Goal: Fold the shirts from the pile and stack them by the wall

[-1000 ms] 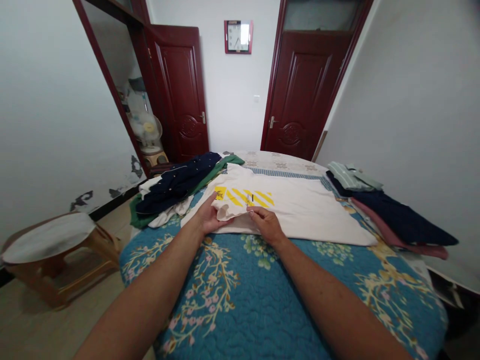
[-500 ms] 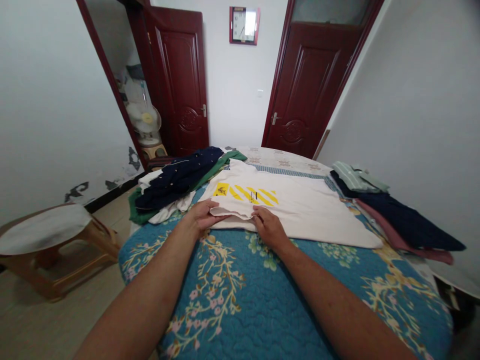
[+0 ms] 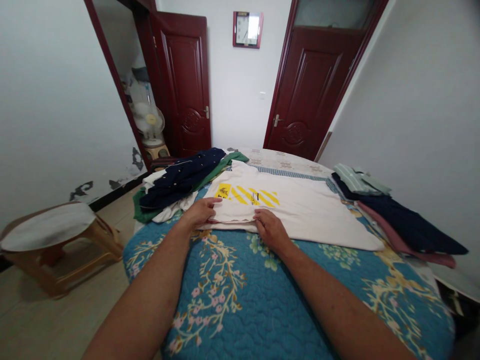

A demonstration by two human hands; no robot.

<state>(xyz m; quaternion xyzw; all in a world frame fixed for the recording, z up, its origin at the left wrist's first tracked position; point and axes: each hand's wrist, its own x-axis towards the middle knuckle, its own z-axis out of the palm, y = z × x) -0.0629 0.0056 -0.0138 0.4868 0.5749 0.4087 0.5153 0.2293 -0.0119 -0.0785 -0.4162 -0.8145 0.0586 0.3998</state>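
Stool: wooden, with a pale padded seat, standing on the floor at the far left, well apart from the bed, with open floor lying between them.
Fan: sitting on a small stand in the open doorway beyond the bed's far left corner.
Unfolded heap: navy dotted, green and white garments are lying loose along the bed's left edge, one green hem hanging just over it.
Left hand: lying palm down with fingers stretched out flat, gripping nothing, pressing the near left corner of the shirt's folded part, thumb side toward the yellow print.
White T-shirt: spreading flat across the middle of the bed, its near left portion folded over so the yellow striped print is facing up; its near edge is running level with both hands, its right end reaching toward the folded stack.
Right hand: resting palm down on the near edge of the fold, fingers loosely extended, clasping nothing, just beside the left hand with a short stretch of folded cloth between them.
Quilt: blue floral cover lying bare between the shirt's near edge and the person, giving the forearms open room.
Folded stack: green striped, navy and dusty pink pieces are sitting along the bed's right edge, close to the wall, near the shirt's right end.
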